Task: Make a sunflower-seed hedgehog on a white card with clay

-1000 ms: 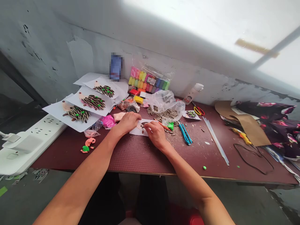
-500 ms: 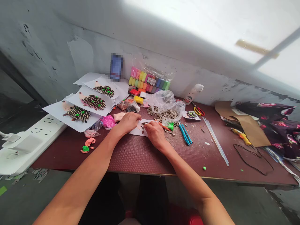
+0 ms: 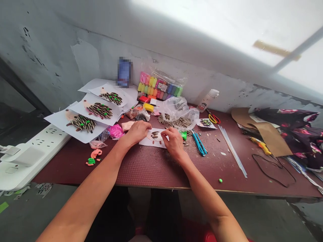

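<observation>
A small white card (image 3: 159, 144) lies on the table between my hands. It bears a pale clay shape with several striped sunflower seeds (image 3: 154, 135) and small brown dabs below them. My left hand (image 3: 138, 132) rests at the card's left edge, its fingers closed; what they hold, if anything, is hidden. Over the card's right side, my right hand (image 3: 174, 140) has thumb and fingertips pinched together, and anything between them is too small to make out. Just behind, a heap of loose seeds (image 3: 185, 122) lies by a crumpled clear plastic bag (image 3: 174, 107).
Sheets with seed-covered hedgehogs (image 3: 87, 123) lie left, near a white power strip (image 3: 32, 151). Packs of coloured clay (image 3: 156, 88) lean at the wall. A blue cutter (image 3: 199, 144), scissors (image 3: 214, 118), clear sticks (image 3: 233, 151) and a yellow glue gun (image 3: 263, 146) lie right.
My right hand has shifted right and lifted off the middle of the card, uncovering more of the seeds. My left hand stays at the card's left edge.
</observation>
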Demonstrator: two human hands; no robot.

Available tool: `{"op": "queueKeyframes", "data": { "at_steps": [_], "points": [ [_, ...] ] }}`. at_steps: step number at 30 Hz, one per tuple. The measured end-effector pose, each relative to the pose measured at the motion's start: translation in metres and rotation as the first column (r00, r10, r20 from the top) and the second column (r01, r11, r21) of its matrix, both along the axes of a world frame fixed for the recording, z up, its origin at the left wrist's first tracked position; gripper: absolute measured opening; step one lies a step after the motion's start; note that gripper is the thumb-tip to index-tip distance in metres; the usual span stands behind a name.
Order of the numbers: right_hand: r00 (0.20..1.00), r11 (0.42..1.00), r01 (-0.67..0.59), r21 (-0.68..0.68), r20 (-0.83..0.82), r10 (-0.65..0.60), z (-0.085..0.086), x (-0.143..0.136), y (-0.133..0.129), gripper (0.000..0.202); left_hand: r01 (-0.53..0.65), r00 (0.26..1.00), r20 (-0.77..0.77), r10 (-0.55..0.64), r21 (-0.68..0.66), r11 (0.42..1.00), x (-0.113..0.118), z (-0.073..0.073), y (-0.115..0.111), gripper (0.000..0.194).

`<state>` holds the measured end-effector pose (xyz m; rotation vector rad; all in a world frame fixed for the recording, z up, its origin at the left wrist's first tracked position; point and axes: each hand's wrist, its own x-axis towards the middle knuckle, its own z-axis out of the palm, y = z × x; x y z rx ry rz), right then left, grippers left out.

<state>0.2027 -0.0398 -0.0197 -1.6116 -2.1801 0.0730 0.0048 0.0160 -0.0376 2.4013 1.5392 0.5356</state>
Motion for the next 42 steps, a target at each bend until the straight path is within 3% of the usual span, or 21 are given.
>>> {"op": "queueKeyframes", "data": {
  "at_steps": [15,29,35,42],
  "points": [
    [0.998,0.994,-0.057,-0.089,-0.014,0.056,-0.007,-0.001,0.006,0.015,0.002,1.0,0.031,-0.001,-0.008,1.0,0.001,0.001,0.0,0.034],
    [0.986,0.993,-0.108,-0.05,-0.137,0.1,-0.008,0.004,0.01,0.014,0.005,0.997,0.076,-0.006,0.023,1.0,-0.001,-0.005,0.003,0.03],
    [0.955,0.991,-0.12,-0.062,-0.281,0.097,0.002,0.005,0.01,0.011,0.071,0.955,0.277,-0.109,0.145,0.987,0.0,0.007,0.0,0.026],
    [0.912,0.985,-0.159,-0.067,-0.392,0.12,0.007,0.0,0.012,0.01,0.23,0.856,0.494,-0.151,-0.102,0.968,0.008,0.016,-0.011,0.022]
  ]
}}
